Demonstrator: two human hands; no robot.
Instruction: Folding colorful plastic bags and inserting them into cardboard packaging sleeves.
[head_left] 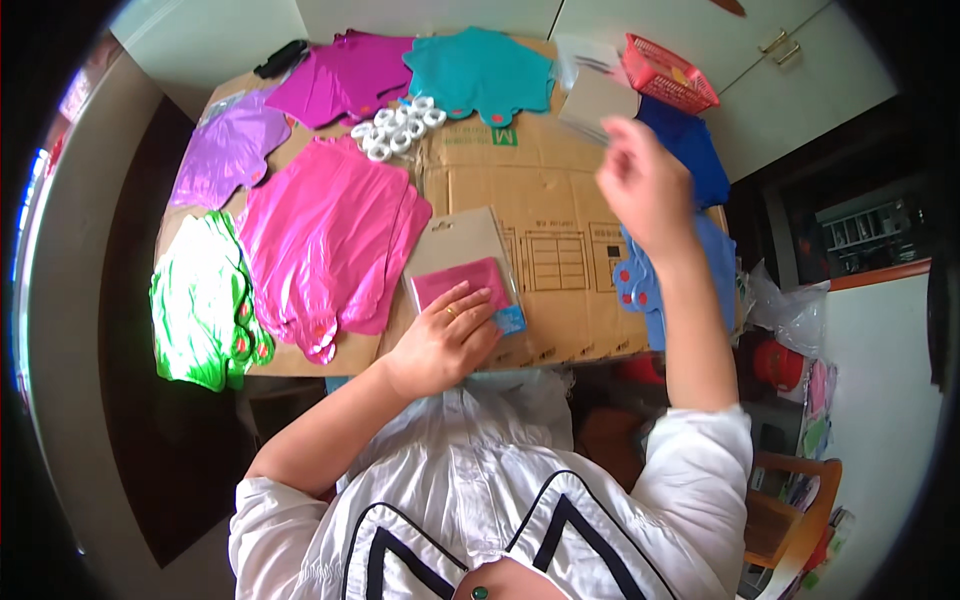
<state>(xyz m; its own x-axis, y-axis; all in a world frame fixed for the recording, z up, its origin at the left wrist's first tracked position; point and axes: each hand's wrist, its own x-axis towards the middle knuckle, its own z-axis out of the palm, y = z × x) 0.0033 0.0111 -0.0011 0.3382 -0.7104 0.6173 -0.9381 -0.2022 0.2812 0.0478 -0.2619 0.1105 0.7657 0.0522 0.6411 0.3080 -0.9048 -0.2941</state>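
Observation:
My left hand lies flat, fingers stretched, over the lower part of a clear packet. Inside it are a grey-beige card with a hanging slot, a folded pink foil piece and a small blue label. My right hand is raised over the right side of the cardboard, its fingers curled together. Whether anything is between its fingertips is too small to tell. Close beyond those fingers lies a stack of grey-beige cards. Left of the packet spreads a pile of flat, shiny pink foil pieces, like uninflated balloons.
Purple, magenta, teal and green foil piles ring the cardboard. White rolls sit at its back middle. Blue pieces lie at right, beneath a red basket. A wooden chair stands lower right.

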